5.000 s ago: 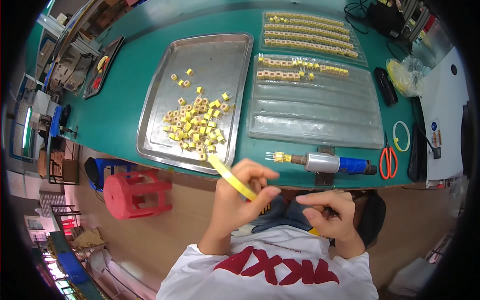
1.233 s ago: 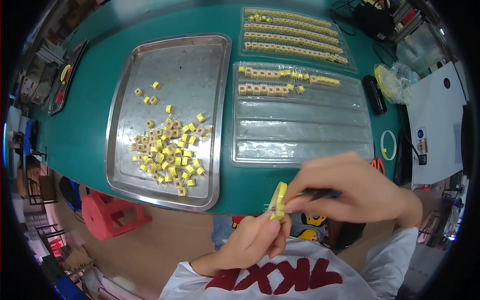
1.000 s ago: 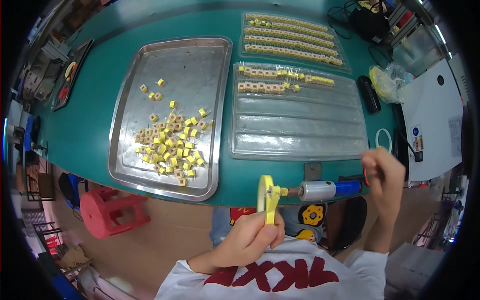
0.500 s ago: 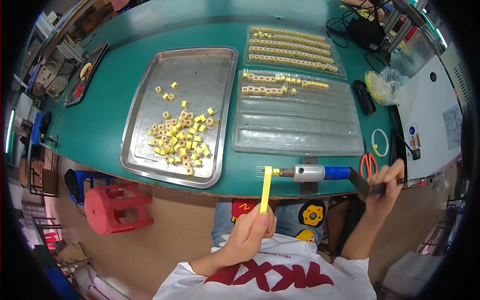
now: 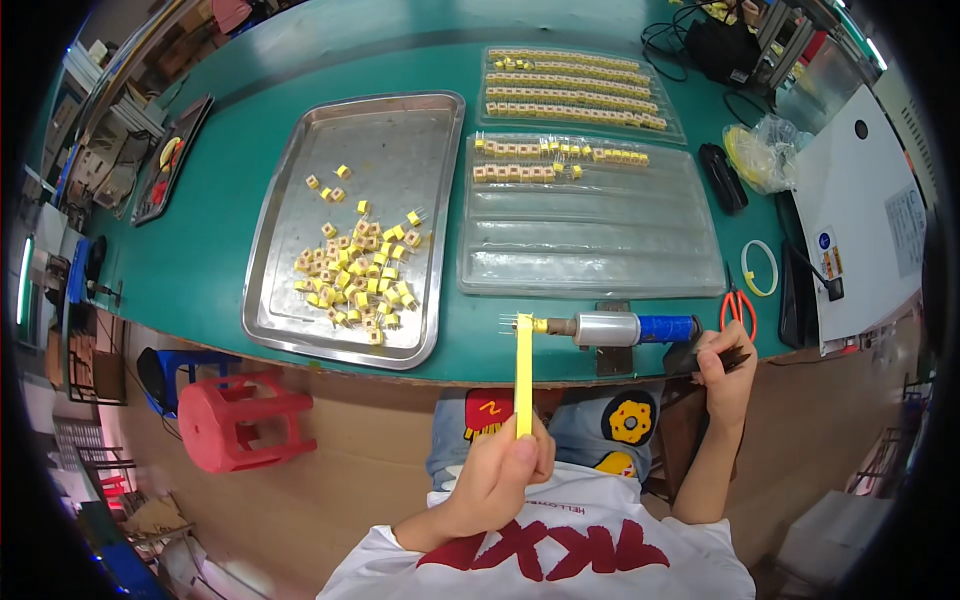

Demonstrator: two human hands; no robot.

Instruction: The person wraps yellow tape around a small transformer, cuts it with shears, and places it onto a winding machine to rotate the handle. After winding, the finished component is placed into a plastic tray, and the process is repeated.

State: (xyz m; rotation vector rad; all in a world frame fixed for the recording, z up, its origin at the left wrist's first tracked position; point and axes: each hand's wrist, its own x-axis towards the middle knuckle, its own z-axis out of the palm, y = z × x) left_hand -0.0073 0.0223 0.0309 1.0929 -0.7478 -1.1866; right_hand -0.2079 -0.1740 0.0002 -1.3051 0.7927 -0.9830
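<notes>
My left hand (image 5: 497, 474) is closed in a pinch on a strip of yellow tape (image 5: 524, 388). The tape runs up taut to a small yellow coil part with metal pins (image 5: 525, 326), seated on the left end of a hand winder's spindle. The winder (image 5: 607, 328) has a silver barrel and a blue sleeve (image 5: 668, 328), and sits on a dark block at the table's front edge. At its right end my right hand (image 5: 728, 375) is closed round the dark crank handle (image 5: 688, 357), partly hidden by the fingers.
Left stands a metal tray (image 5: 290, 190) with many loose yellow coil parts (image 5: 362, 262). Two clear ribbed trays hold rows of parts: a partly filled one (image 5: 590, 235) and a fuller one (image 5: 580, 84). Orange-handled scissors (image 5: 738, 305), a white ring (image 5: 760, 268) and a white box (image 5: 865, 220) lie right.
My right hand has swung down and to the left with the crank handle. My left hand keeps its pinch on the tape. The whole view has shifted slightly.
</notes>
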